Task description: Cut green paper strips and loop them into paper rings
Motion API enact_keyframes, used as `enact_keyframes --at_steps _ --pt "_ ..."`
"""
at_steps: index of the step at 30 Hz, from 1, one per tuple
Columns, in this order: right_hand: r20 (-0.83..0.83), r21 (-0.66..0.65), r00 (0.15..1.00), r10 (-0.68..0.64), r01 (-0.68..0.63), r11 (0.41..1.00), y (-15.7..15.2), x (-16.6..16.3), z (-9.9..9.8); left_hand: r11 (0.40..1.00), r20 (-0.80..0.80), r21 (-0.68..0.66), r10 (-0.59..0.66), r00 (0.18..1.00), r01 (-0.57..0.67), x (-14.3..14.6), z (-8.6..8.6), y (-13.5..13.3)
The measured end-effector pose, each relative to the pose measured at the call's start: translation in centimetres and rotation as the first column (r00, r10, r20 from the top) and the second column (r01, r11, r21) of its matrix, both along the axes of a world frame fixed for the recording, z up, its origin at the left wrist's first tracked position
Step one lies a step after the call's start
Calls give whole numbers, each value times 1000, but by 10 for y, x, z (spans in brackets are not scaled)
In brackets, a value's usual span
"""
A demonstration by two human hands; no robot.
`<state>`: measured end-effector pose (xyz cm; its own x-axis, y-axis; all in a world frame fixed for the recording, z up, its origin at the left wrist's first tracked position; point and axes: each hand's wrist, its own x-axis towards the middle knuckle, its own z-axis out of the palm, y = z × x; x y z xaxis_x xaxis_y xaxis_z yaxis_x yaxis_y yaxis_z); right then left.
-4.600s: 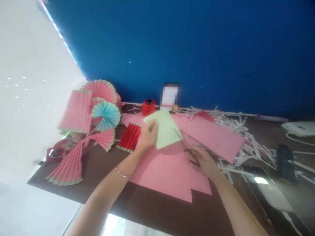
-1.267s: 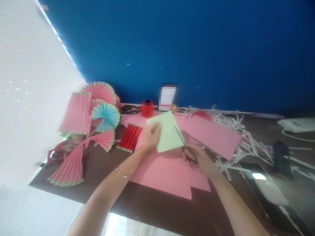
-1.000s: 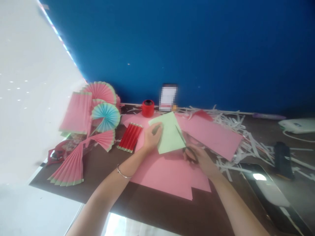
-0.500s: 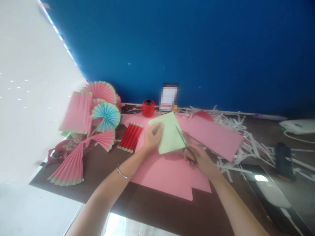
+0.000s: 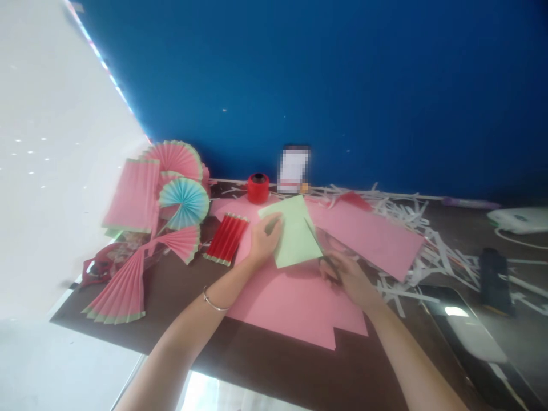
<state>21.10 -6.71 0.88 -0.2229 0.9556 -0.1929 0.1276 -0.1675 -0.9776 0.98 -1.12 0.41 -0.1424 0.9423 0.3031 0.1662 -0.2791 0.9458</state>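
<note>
My left hand (image 5: 265, 234) is closed on the left part of a light green paper sheet (image 5: 295, 237), its thumb on top. In my right hand (image 5: 342, 271) is a pair of scissors (image 5: 319, 245) with dark handles. Their blades lie along the sheet's right edge, pointing up and away from me. How far apart the blades are is hard to make out. Beneath both hands spread several pink paper sheets (image 5: 286, 308). Left of my left hand lies a pleated red paper (image 5: 228, 238) with pale green edges.
Pleated pink fans (image 5: 124, 285) and a blue fan (image 5: 185, 202) crowd the table's left. A red tape roll (image 5: 258, 188) and a phone with a blurred screen (image 5: 293, 169) stand near the blue wall. White paper strips (image 5: 432, 251) and a tablet (image 5: 471, 337) lie to the right.
The scissors have shifted very slightly at the green sheet's right edge, and the right fingers look a little more closed on the handles. My left hand and the sheet hold their place.
</note>
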Motion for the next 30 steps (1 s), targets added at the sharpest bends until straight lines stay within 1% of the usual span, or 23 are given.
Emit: enact_keyframes --at_steps 6,16,21,25,30 --pt "-23 21 1000 20 -19 1000 0 1 -1 1000 -2 -10 3 1000 -3 0 -1 1" --pt "10 16 1000 -18 17 1000 0 3 -2 1000 -13 -18 -1 1000 1 -1 -2 1" --pt "30 11 999 -11 11 1000 -1 1 3 1000 -6 -12 0 1000 0 -1 -3 1" --pt "36 8 998 -42 42 999 -2 -1 7 1000 -11 -5 -4 1000 4 -1 -3 1" --pt "29 7 999 -42 42 999 -2 -2 8 1000 -20 -18 -6 1000 6 -1 -1 0"
